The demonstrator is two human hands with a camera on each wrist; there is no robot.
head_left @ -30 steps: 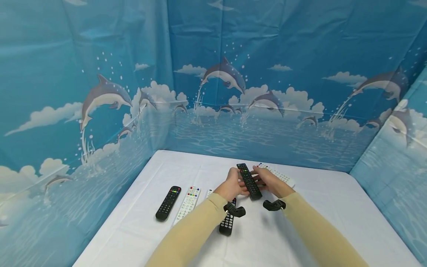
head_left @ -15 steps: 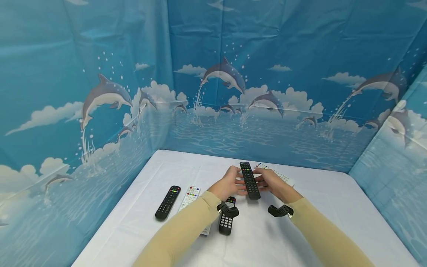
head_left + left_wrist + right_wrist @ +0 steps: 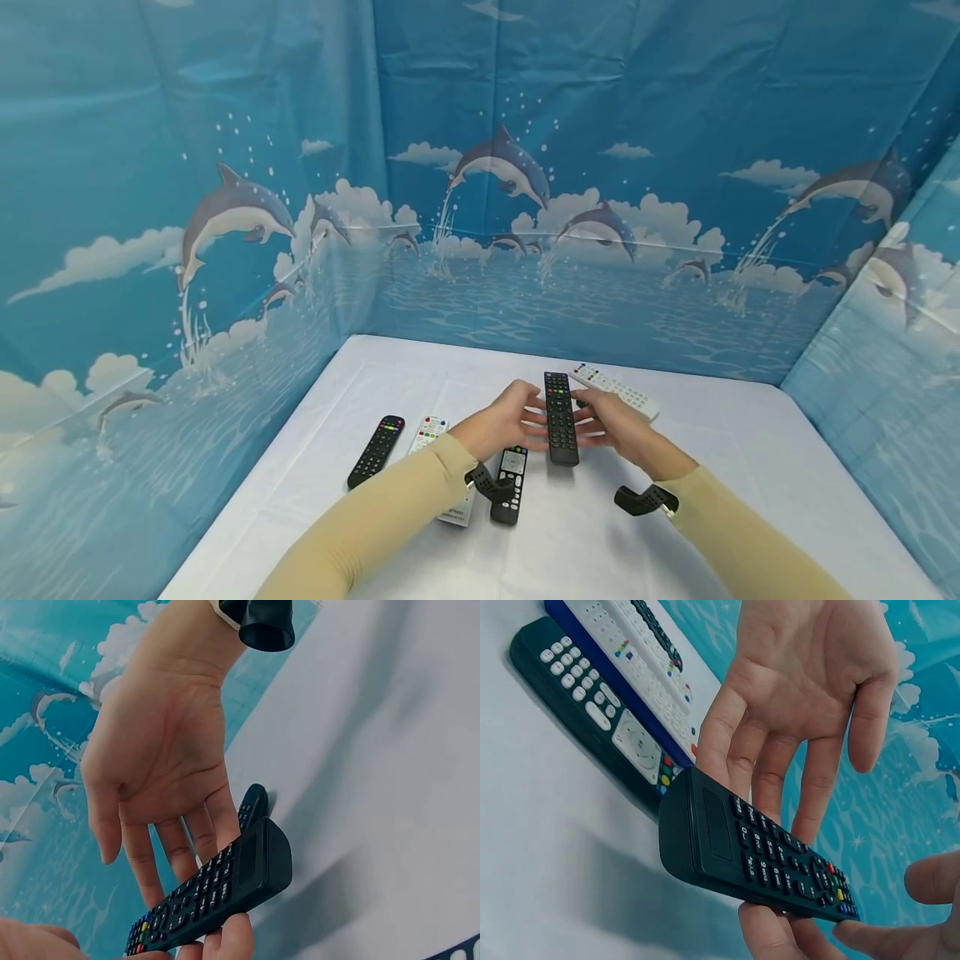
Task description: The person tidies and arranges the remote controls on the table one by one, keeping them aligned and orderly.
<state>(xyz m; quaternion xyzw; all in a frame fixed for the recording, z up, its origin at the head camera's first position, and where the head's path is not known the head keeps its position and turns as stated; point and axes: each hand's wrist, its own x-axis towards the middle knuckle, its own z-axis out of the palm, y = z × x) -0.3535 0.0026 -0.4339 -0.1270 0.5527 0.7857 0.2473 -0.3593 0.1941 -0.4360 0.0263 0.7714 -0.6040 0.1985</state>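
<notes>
A black remote control with small coloured buttons is held up above the white table, its far end pointing away from me. My left hand supports it from the left, and my right hand from the right. In the left wrist view the right palm faces the camera, its fingers stretched toward the remote and its thumb apart from it. The right wrist view has the left palm turned likewise, with straight fingers passing behind the remote. Fingertips lie along the underside; some are hidden by it.
To the left lie a black remote, a white remote, another white one partly under the sleeve, and a black one with white keys. A white remote lies behind the right hand, with a dark end beside it.
The held remote has turned from slanting to nearly straight, moving slightly toward me. Both forearms have shifted outward, uncovering more of the remotes beneath the left arm.
</notes>
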